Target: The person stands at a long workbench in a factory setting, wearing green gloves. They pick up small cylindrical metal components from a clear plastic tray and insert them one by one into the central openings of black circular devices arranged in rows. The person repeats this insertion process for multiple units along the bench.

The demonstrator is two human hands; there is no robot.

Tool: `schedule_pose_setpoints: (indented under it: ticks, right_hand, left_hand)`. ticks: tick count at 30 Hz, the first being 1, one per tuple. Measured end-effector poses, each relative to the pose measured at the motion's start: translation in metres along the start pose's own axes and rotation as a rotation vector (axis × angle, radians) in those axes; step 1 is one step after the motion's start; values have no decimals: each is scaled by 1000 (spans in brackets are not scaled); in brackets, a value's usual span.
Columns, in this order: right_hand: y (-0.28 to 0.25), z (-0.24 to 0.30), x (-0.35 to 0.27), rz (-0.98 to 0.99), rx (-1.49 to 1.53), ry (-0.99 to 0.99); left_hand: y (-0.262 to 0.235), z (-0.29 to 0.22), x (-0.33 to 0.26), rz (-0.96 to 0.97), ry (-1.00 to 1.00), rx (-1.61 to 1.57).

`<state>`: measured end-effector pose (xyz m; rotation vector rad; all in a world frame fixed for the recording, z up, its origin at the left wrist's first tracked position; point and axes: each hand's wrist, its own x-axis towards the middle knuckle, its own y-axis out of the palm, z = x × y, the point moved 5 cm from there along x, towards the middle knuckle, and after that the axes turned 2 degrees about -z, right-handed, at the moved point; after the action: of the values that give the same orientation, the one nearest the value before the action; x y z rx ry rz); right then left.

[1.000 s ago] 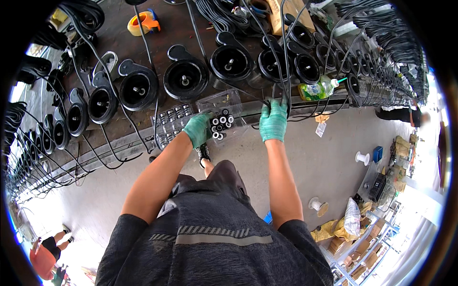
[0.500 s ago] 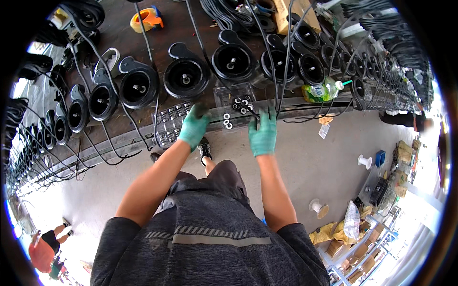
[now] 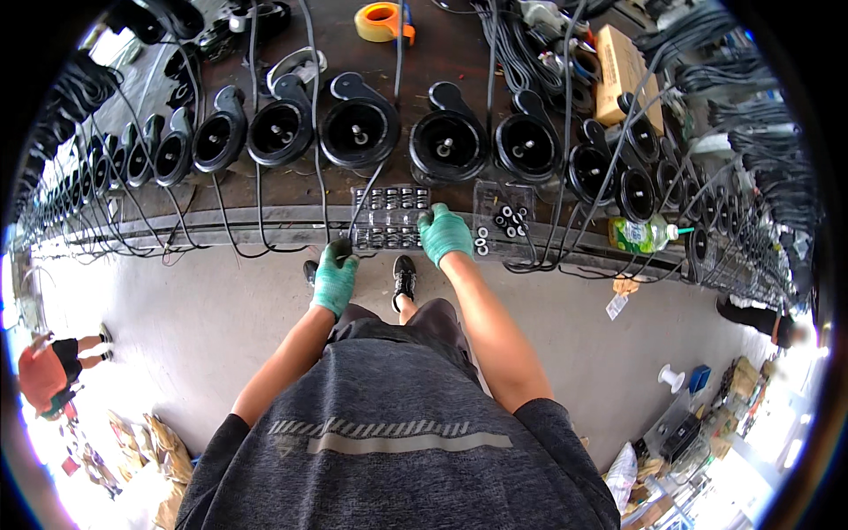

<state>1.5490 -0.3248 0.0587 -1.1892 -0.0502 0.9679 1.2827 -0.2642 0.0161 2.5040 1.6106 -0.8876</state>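
Observation:
My left hand, in a green glove with dark fingertips, is at the front edge of the bench, beside the lower left corner of a clear plastic tray. Its fingers are curled together where black cables hang down; what they hold is hidden. The tray holds rows of small metal cylindrical parts. Over its right edge is my right hand, gloved alike, fingers bent inward and closed; I cannot make out anything between them. Just right of it lie black-and-white rings, with more in a second clear tray.
A row of black round horn-shaped housings with central metal studs lines the bench, cables trailing over its edge. Behind are an orange tape dispenser and a cardboard box. A green-labelled bottle lies rightward. Another person is far left.
The view has swung left, so bench things appear farther right. My right hand has moved left from beyond the rings to the tray's edge; my left hand has left the tray's right side for its lower left corner.

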Motion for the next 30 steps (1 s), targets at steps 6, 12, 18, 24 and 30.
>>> schedule_pose_setpoints:
  ticks: [6,12,18,24,30]
  right_hand:
    - [-1,-8,1,-71,27,4]
    - [7,-60,-48,-91,242,16]
    - [-33,-22,-108,-165,345,-161]
    - [-37,107,-132,-84,240,-484]
    - [25,270,-153,275,136,-621]
  left_hand:
    - [9,-7,8,60,-167,-365]
    - [15,-19,-13,179,-396,-626]
    - [12,-12,-22,466,-448,-946]
    - [-68,-27,-49,573,-481,-1210]
    - [-207,-14,-76,593,-186,-1692]
